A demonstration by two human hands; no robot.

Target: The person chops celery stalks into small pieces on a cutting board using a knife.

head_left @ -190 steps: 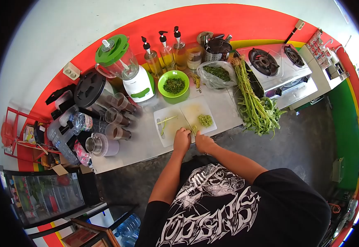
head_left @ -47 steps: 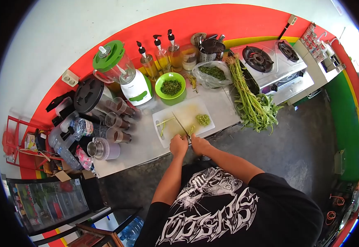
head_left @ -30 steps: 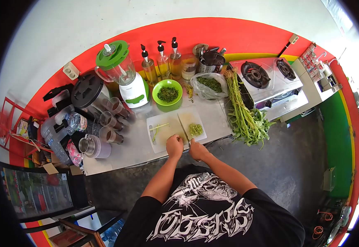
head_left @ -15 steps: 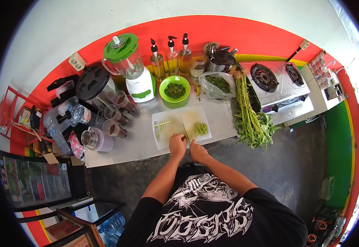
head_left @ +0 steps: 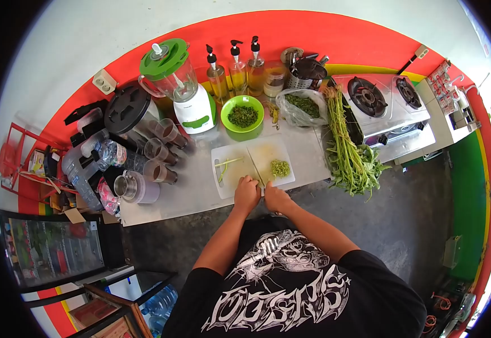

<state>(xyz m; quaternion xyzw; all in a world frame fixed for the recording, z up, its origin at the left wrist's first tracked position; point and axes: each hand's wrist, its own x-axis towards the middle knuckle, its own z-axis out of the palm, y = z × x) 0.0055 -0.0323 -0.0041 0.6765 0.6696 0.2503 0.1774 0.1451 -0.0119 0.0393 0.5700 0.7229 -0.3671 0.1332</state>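
Note:
A white cutting board [head_left: 233, 181] lies near the counter's front edge. My right hand [head_left: 277, 199] is closed round the handle of a knife [head_left: 255, 164], whose thin blade points away across the board. Just left of the blade, my left hand [head_left: 248, 194] is closed at the board's lower edge; what its fingers hold is hidden. A pile of chopped green stems [head_left: 280, 168] sits on the board's right part. A few uncut pale stems [head_left: 223, 167] lie on the left part. Behind the board stands a green bowl [head_left: 243, 133] with chopped greens inside.
A blender [head_left: 195, 112], pump bottles [head_left: 238, 76] and a plastic bag of greens [head_left: 297, 115] stand along the back. Long leafy stalks [head_left: 350, 146] lie beside the gas stove [head_left: 386, 107] on the right. At the left are dark-filled glasses [head_left: 161, 173] and a flask [head_left: 138, 188].
The camera view has shifted between frames. Both hands stay close together at the board's front edge, with small movements around the knife. The bowl and the piles look much the same.

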